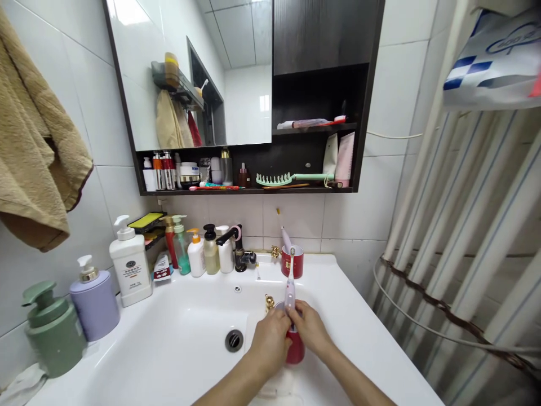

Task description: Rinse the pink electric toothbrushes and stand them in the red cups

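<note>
Both my hands meet over the right part of a white sink [177, 344]. My left hand [270, 341] is closed around a red cup [296, 348] held above the basin. My right hand [310, 328] is closed on the lower part of a pink electric toothbrush [289, 287], which stands upright with its head up, its base at the cup's mouth. A second red cup [293, 262] with a toothbrush in it stands at the back of the sink ledge.
A black tap [236, 248] stands behind the basin, beside a row of pump bottles [194, 254]. Larger dispensers [95, 301] stand at left under a tan towel [34, 146]. A mirror cabinet shelf [249, 179] hangs above. A striped shower curtain [477, 254] hangs at right.
</note>
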A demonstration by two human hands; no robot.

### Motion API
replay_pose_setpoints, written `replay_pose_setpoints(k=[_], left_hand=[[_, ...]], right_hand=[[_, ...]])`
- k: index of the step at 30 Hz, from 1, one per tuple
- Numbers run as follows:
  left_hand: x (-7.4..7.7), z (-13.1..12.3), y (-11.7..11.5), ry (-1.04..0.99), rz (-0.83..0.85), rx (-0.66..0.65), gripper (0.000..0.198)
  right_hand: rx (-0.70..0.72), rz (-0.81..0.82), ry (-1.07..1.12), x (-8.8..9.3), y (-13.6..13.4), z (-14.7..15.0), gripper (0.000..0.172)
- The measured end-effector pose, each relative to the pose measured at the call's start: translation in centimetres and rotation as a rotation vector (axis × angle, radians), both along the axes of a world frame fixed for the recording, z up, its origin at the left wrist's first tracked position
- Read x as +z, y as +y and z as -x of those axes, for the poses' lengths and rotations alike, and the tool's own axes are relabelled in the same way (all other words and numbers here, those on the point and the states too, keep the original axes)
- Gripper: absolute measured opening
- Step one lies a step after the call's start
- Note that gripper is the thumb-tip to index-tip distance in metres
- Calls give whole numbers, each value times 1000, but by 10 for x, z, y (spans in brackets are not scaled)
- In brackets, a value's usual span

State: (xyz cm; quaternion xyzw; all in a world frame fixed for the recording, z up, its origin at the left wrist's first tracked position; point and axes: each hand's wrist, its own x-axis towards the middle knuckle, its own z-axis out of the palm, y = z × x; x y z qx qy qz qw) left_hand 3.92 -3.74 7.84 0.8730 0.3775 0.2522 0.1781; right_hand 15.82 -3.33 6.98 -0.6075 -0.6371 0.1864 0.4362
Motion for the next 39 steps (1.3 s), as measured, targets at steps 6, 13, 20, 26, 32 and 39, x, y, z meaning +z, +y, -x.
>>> replay_pose_setpoints(k=[6, 13, 20, 26, 32, 39], left_hand=[[34, -66, 28, -92, -75, -100, 23], [40, -127, 78, -152, -119, -117, 23], [38, -136, 116, -144, -104, -44, 23], [40, -103, 138, -135, -89, 185, 18], [41, -77, 120, -149, -66, 144, 17], [16, -29, 62, -231, 76, 137, 13]], right_hand=[[-169, 18, -154, 45, 15, -65, 29], [-281, 132, -309, 60, 62, -113, 23], [-213, 196, -351, 57, 102, -130, 24], [-194, 201, -342, 58, 107, -136, 24], [-342, 28, -304, 71, 90, -124, 23], [-48, -26, -222, 52, 61, -42, 34]])
